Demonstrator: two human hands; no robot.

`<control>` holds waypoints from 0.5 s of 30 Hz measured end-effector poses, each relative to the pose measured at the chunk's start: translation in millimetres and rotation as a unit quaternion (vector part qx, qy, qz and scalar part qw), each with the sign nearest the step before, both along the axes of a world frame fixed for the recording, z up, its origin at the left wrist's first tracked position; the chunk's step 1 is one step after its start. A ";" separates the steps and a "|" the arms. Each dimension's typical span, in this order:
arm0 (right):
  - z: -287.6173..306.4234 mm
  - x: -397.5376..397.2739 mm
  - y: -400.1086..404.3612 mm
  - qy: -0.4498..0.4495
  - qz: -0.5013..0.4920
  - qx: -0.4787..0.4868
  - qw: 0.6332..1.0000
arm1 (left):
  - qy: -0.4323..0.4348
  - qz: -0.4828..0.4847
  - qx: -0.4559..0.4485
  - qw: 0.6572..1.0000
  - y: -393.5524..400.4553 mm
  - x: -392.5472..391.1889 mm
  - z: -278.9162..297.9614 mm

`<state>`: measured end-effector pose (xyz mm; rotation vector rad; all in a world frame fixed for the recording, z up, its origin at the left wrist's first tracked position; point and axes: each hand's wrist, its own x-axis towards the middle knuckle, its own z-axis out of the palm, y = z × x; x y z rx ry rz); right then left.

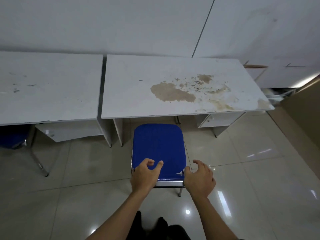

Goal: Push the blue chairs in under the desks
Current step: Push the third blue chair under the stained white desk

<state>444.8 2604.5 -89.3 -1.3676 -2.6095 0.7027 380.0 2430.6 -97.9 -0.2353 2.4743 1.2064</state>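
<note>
While blue chair (158, 146) stands at stained desk (173, 87) front edge | left hand (144, 177), right hand (199, 181) spread loosely at seat's near corners | tiled floor (242, 170) open behind

Dim, soft focus; glare spots on floor (242, 196); edges warped.

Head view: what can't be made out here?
- Blue chair: front legs hidden under its own seat.
- Second blue chair: mostly hidden under the left desk, cut by the frame edge.
- Left hand, right hand: contact with the chair's rear corners unclear.
</note>
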 end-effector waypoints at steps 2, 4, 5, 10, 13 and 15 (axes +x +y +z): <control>2.4 -4.3 9.9 -0.010 0.005 0.005 1.000 | -0.008 0.005 0.000 1.000 8.8 -0.6 2.3; 5.0 -9.1 20.2 -0.005 0.013 0.009 1.000 | -0.008 0.019 0.004 1.000 19.1 -1.8 6.5; 5.9 -11.5 24.2 -0.002 0.017 0.008 1.000 | -0.009 0.026 0.008 1.000 22.7 -2.3 7.3; 6.9 -9.5 53.5 -0.024 0.097 -0.030 0.994 | -0.034 -0.003 0.019 0.999 33.4 2.1 4.3; 10.5 5.9 70.1 -0.033 0.136 -0.120 0.983 | -0.084 -0.042 0.028 0.995 32.7 4.7 9.1; 11.4 19.4 71.5 -0.055 0.151 -0.171 0.972 | -0.103 -0.071 0.019 0.992 31.7 10.4 11.1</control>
